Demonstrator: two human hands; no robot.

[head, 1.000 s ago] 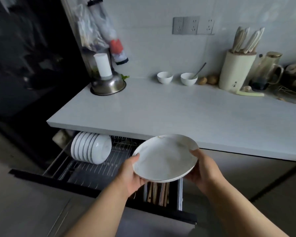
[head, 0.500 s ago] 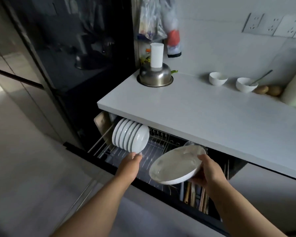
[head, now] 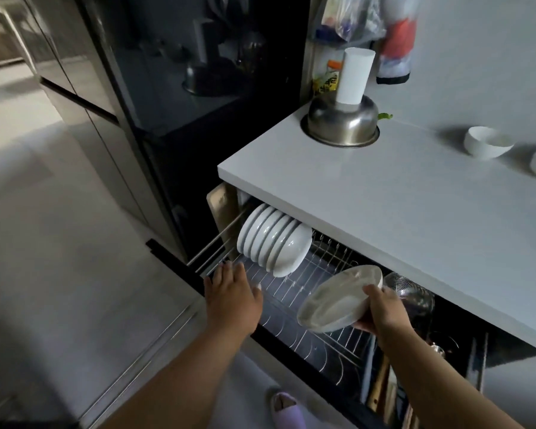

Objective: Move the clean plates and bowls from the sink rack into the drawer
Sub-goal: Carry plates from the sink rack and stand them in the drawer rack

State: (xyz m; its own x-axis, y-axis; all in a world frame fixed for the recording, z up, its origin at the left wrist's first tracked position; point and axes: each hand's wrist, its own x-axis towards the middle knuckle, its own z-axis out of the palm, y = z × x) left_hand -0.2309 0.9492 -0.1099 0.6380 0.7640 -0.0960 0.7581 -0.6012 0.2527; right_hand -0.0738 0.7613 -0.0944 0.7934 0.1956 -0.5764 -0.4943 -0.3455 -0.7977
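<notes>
In the head view, the right hand [head: 384, 317] grips a white plate [head: 338, 301] by its edge and holds it tilted over the wire rack [head: 297, 305] of the open drawer [head: 180, 261]. The left hand [head: 232, 300] has flat, spread fingers and holds nothing, over the drawer's front edge. Just past the left hand, a row of white plates [head: 273, 239] stands on edge in the rack.

We see a white bench [head: 399, 218] bearing a steel bowl [head: 341, 126] and two small white bowls [head: 485, 143]; beneath it, the open drawer's wire rack [head: 307, 308] holds upright plates [head: 270, 239].
</notes>
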